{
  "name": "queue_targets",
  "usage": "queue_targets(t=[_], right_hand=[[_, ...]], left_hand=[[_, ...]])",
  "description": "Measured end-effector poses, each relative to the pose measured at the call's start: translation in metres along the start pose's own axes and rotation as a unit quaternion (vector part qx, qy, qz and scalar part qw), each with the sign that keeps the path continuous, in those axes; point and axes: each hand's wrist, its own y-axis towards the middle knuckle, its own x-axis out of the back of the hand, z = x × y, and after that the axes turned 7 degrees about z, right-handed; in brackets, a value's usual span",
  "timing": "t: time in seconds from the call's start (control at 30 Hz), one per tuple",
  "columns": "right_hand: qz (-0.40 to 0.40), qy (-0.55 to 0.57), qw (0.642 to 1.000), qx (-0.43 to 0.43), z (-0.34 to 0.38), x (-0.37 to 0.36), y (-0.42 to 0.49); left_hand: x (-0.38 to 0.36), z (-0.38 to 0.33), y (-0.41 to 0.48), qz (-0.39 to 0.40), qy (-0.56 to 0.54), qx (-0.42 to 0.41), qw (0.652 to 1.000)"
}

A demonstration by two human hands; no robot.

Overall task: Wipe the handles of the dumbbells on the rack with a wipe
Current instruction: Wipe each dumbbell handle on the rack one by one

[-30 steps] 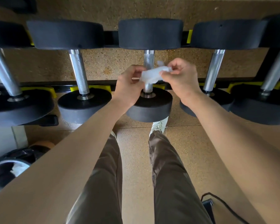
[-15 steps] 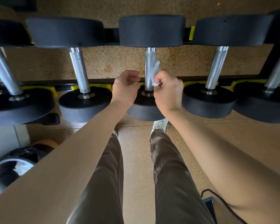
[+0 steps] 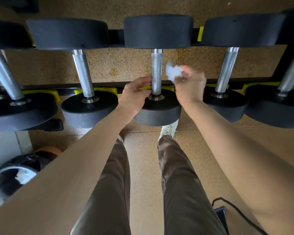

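Wipe (image 3: 173,72), crumpled white, pinched in right hand (image 3: 190,86) fingers; left hand (image 3: 136,95) touches knurled handle (image 3: 156,68), grip unclear.

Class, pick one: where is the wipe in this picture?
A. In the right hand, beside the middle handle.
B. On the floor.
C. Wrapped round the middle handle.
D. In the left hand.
A: the right hand pinches the wipe just right of the middle handle, a gap between them; the left hand holds none.

Around the middle handle (image 3: 156,72), I see open gaps at 9 and 3 o'clock, bounded by the left handle (image 3: 83,73) and the right handle (image 3: 226,70). The far head (image 3: 158,31) blocks 12 and the near head (image 3: 158,114) blocks 6. My left hand (image 3: 136,94) crowds 8. My right hand (image 3: 190,83), holding the wipe (image 3: 172,72), fills 3.
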Motion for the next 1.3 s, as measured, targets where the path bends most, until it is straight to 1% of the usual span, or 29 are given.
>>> queue_targets(t=[0.07, 0.17, 0.27, 0.33, 0.43, 0.5, 0.53, 0.63, 0.7, 0.77, 0.87, 0.93, 1.0, 1.07, 1.13, 1.2, 1.23, 1.3], right_hand=[[0.072, -0.011, 0.997, 0.006, 0.001, -0.011, -0.011], [0.095, 0.02, 0.995, 0.003, 0.006, -0.007, -0.025], [0.163, 0.103, 0.981, 0.001, 0.016, 0.007, -0.035], [0.209, 0.177, 0.962, -0.01, 0.025, 0.015, -0.037], [0.253, 0.279, 0.926, -0.02, 0.033, 0.021, -0.03], [0.237, 0.309, 0.92, -0.031, 0.034, 0.022, -0.022], [0.219, 0.316, 0.922, -0.039, 0.035, 0.021, -0.016], [0.163, 0.303, 0.937, -0.055, 0.036, 0.016, 0.002], [0.13, 0.255, 0.957, -0.048, 0.038, 0.011, 0.013], [0.107, 0.22, 0.969, -0.043, 0.04, 0.007, 0.021], [0.097, 0.219, 0.97, -0.038, 0.046, 0.0, 0.027], [0.081, 0.229, 0.969, -0.045, 0.045, -0.003, 0.031], [0.058, 0.257, 0.962, -0.071, 0.042, -0.005, 0.033], [0.029, 0.284, 0.952, -0.109, 0.037, -0.003, 0.035], [0.012, 0.29, 0.948, -0.128, 0.034, -0.001, 0.038], [0.011, 0.289, 0.948, -0.131, 0.034, -0.002, 0.039], [0.017, 0.286, 0.95, -0.124, 0.035, -0.003, 0.038], [0.048, 0.267, 0.959, -0.087, 0.039, -0.008, 0.035]], left_hand=[[0.0, -0.001, -0.001, 0.001, 0.0, 0.003, 1.0], [0.001, -0.007, -0.005, 0.005, -0.003, -0.009, 1.0], [0.004, -0.022, -0.015, 0.02, -0.053, -0.036, 0.998], [0.011, -0.032, -0.017, 0.038, -0.096, -0.035, 0.994], [0.018, -0.038, -0.015, 0.107, -0.119, -0.026, 0.987], [0.018, -0.04, -0.011, 0.133, -0.117, -0.017, 0.984], [0.018, -0.041, -0.008, 0.126, -0.118, -0.014, 0.985], [0.019, -0.049, 0.005, 0.079, -0.156, -0.004, 0.985], [0.02, -0.055, 0.013, 0.049, -0.2, 0.002, 0.979], [0.021, -0.059, 0.02, 0.01, -0.236, -0.003, 0.972], [0.02, -0.062, 0.028, -0.046, -0.284, -0.012, 0.957], [0.016, -0.064, 0.032, -0.07, -0.306, -0.012, 0.949], [0.008, -0.067, 0.036, -0.088, -0.297, 0.004, 0.951], [-0.002, -0.067, 0.04, -0.107, -0.254, 0.014, 0.961], [-0.01, -0.066, 0.042, -0.11, -0.211, -0.002, 0.971], [-0.012, -0.062, 0.042, -0.112, -0.178, -0.016, 0.977], [-0.01, -0.06, 0.042, -0.122, -0.167, -0.011, 0.978], [-0.004, -0.054, 0.045, -0.168, -0.147, 0.026, 0.975]])
